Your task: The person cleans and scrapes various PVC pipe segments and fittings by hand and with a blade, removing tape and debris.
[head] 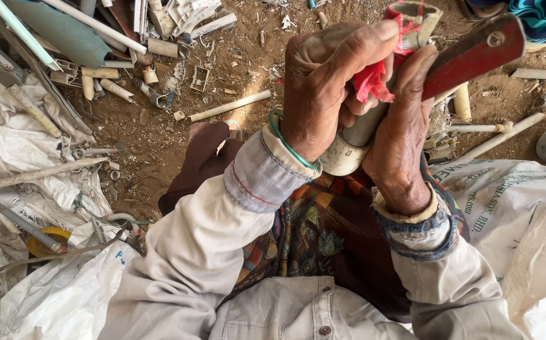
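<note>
My left hand [329,88] is wrapped around a dirty white pipe piece with an elbow fitting [348,151], held up in front of me. A scrap of red plastic [374,79] is stuffed in the pipe and shows between my fingers. My right hand [405,138] presses against the pipe's other side and grips a tool with a red flat blade [471,53] that slants up to the right. The tool's handle is hidden in my palm. A green bangle [285,141] circles my left wrist.
Bare dirt ground strewn with cut white pipe pieces [229,107] and fittings lies ahead. White woven sacks [27,145] pile up at the left, another sack [512,208] at the right. Long pipes [96,25] lean at top left. A patterned cloth [311,233] covers my lap.
</note>
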